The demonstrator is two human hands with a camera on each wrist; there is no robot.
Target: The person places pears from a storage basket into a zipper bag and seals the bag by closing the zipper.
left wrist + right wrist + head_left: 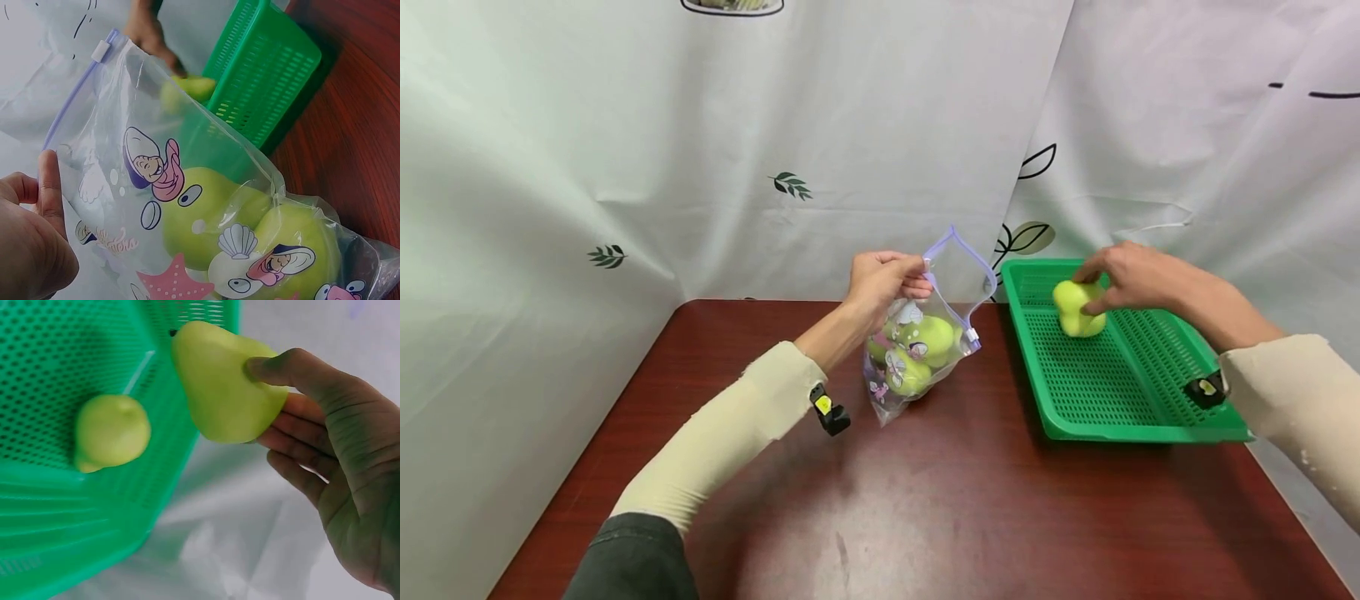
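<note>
My left hand (887, 283) pinches the edge of a clear zip bag (175, 281) with purple trim and printed sea figures, beside its parted mouth. Several yellow-green pears (928, 337) sit in the lower part of the bag. With thumb and fingers, my right hand (331, 431) grips a pear (228, 387) over the green basket (1135, 433); its dark stem points away from the palm in the right wrist view. Lower in the basket rests another pear (112, 431). In the head view the two pears overlap below my right hand.
The basket has slotted walls and stands at the right of the dark red wooden table (895, 517), to the right of the bag. A white slider (972, 335) sits at the front end of the bag's zip. White printed sheeting (880, 125) hangs behind the table.
</note>
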